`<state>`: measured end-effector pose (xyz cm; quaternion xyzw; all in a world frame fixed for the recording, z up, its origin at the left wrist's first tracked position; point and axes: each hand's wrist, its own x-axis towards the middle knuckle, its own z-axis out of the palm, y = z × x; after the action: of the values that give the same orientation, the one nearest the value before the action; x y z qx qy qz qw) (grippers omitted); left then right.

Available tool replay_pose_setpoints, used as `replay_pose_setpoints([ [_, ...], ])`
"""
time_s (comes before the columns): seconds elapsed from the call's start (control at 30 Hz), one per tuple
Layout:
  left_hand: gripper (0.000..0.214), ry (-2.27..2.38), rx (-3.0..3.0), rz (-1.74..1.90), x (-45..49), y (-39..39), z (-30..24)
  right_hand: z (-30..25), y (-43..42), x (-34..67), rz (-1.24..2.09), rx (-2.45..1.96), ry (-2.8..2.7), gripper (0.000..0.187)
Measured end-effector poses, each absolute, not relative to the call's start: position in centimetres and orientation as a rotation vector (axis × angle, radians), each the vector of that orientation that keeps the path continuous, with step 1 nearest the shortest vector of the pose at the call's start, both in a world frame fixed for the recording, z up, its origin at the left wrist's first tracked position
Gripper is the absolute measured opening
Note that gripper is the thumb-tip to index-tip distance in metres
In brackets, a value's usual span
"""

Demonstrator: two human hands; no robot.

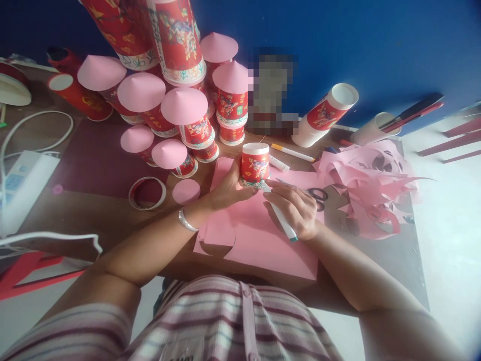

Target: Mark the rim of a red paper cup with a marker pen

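My left hand is wrapped round a red paper cup with a printed figure and white bands at both ends. Green marks run along the cup's lower white band. In my right hand is a white marker pen with a green end, its tip at that lower band. Under both hands lies pink paper, with a round piece cut from its near left part. Scissors lie beside my right hand, partly hidden by it.
Several red cups with pink paper cones stand at the back left. Pink scraps are heaped at right. A cup stack, a yellow-ended marker, a pink disc, a tape ring and a power strip lie around.
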<state>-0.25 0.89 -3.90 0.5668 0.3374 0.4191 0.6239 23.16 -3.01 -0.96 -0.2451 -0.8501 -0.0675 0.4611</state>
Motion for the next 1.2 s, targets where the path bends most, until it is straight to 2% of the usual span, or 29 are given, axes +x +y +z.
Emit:
replay_pose_setpoints([
  [0.13,0.1,0.813,1.306,0.994,0.0,1.1,-3.8,-0.9,-2.9,23.5,-0.184,-0.643,-2.096,0.025],
  [0.5,0.115,0.957,1.327,0.989,0.4,0.9,-2.5,-0.7,-3.1,23.3,-0.188,-0.647,-2.086,0.039],
  [0.9,0.113,0.947,1.357,0.977,0.2,0.9,-3.7,-0.9,-3.5,23.2,-0.169,-0.65,-2.116,0.044],
  [1.2,0.114,0.975,1.37,0.947,-0.1,0.9,-3.7,-0.8,-3.4,23.2,-0.17,-0.626,-2.125,0.033],
])
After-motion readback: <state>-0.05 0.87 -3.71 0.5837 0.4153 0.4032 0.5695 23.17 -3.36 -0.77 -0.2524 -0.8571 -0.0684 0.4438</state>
